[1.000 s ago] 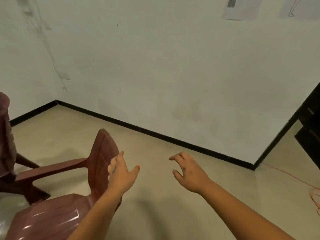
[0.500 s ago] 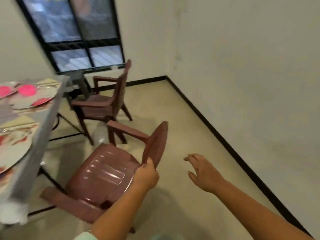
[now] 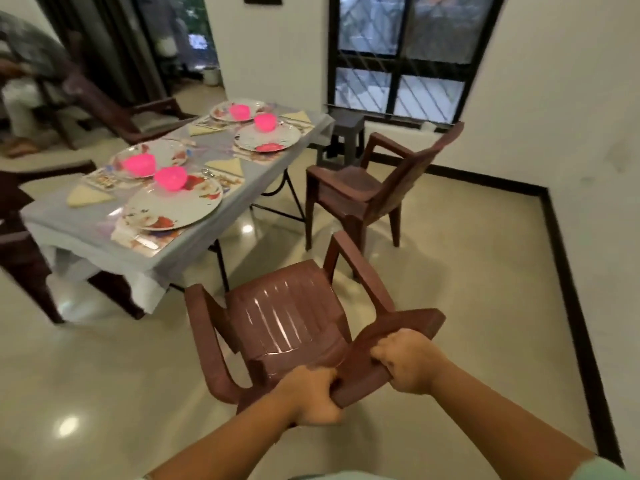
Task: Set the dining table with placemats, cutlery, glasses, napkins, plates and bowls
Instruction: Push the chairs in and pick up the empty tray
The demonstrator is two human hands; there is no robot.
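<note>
Two hands grip top edge of brown plastic chair (image 3: pixel 291 320) backrest: left hand (image 3: pixel 311 396) and right hand (image 3: pixel 407 363) both curled round it. Chair tilted, seat facing tabletop (image 3: pixel 194 237) just beyond. Tabletop covered in pale cloth, four places laid. Four patterned plates: nearest plate (image 3: pixel 173 204) carries pink bowl (image 3: pixel 170 178) at far rim; each other plate likewise has one pink bowl. Bowl contents not visible. Folded yellow napkins (image 3: pixel 227 165) lie beside plates. Second chair (image 3: pixel 367 188) stands near window.
</note>
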